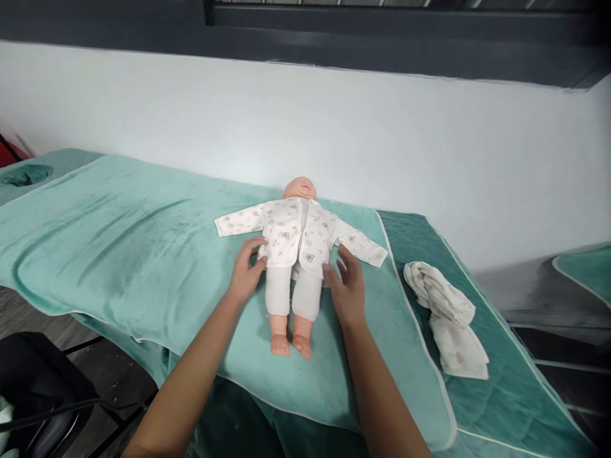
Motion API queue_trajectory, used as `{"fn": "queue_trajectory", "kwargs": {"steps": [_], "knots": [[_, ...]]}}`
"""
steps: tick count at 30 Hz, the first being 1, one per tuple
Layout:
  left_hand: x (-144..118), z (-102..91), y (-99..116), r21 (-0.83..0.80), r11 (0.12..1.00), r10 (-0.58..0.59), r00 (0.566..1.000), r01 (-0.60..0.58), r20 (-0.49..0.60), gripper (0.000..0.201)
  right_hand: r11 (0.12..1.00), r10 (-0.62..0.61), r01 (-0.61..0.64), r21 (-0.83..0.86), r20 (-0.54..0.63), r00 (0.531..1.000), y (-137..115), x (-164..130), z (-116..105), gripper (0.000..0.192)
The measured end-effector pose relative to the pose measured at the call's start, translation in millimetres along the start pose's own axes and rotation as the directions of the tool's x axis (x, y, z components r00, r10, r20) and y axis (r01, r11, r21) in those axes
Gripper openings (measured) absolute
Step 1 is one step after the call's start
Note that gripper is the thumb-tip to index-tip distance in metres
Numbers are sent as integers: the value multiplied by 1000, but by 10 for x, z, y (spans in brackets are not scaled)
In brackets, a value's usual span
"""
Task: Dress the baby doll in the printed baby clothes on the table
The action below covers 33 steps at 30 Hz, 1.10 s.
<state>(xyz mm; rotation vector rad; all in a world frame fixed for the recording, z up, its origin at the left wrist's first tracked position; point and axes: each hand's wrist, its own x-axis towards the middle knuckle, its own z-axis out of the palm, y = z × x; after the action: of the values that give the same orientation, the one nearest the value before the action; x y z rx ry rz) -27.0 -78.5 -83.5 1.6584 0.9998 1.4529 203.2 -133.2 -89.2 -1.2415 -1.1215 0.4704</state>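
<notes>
A baby doll [296, 254] lies on its back on a teal towel [119, 235], directly between the two hands, head pointing away from the person and bare feet toward them. It wears a white printed jacket [296, 236], sleeves spread out to either side, and white trousers [292, 292]. The left hand [245, 273] sits at the doll's hip on the left side, fingers loosely curled, fingertips touching the jacket hem; whether it actually pinches cloth cannot be told from this angle. The right hand [347, 289] lies open and flat just beside the other hip, thumb at the jacket's lower edge, gripping nothing visible. To the right of the right hand, well apart, a crumpled white cloth [449, 318] rests on a darker green quilted mat [477, 394]. Judgement: the hands appear to be smoothing or straightening the jacket hem; this goes best with both sides drawn evenly and the doll's trunk kept centred so the front panels stay closed.
</notes>
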Motion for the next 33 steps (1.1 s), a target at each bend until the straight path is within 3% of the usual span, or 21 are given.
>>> {"fn": "queue_trajectory", "kwargs": {"steps": [2,5,7,11,14,17,19,21,23,26,30,33], "knots": [[-68,-38,64,81,985,141,984,-150,109,33,980,-143,158,-123,119,982,-95,-130,-32,51],[-77,-23,114,168,950,223,948,-263,225,42,933,-227,276,-232,217,949,-158,-198,-29,46],[-51,19,107,236,929,239,948,-286,209,41,918,-241,290,-271,200,950,-146,-170,0,41],[-21,100,79,367,888,264,961,-277,86,21,903,-287,310,-299,119,950,-101,-85,56,18],[-31,112,81,361,899,249,967,-248,46,10,904,-303,310,-294,71,950,-95,-76,71,11],[-27,85,47,236,965,124,992,-116,-19,14,953,-188,175,-248,-28,982,-66,-87,61,14],[-5,51,-10,68,996,-38,987,49,-154,18,993,-33,13,-119,-164,986,-14,-72,31,19],[24,12,-75,-132,976,-206,928,173,-310,22,985,157,-128,114,-299,941,53,-33,-21,25],[46,-22,-123,-252,948,-290,862,197,-416,22,920,315,-186,346,-368,875,112,15,-86,29],[49,-44,-132,-258,951,-280,833,172,-477,18,857,399,-181,482,-400,825,160,67,-163,30],[11,-36,-60,-191,971,-220,838,141,-500,12,864,392,-175,472,-414,821,184,80,-182,28],[-26,-31,10,-112,986,-168,816,127,-553,10,879,380,-167,447,-445,811,190,67,-166,28]]}}
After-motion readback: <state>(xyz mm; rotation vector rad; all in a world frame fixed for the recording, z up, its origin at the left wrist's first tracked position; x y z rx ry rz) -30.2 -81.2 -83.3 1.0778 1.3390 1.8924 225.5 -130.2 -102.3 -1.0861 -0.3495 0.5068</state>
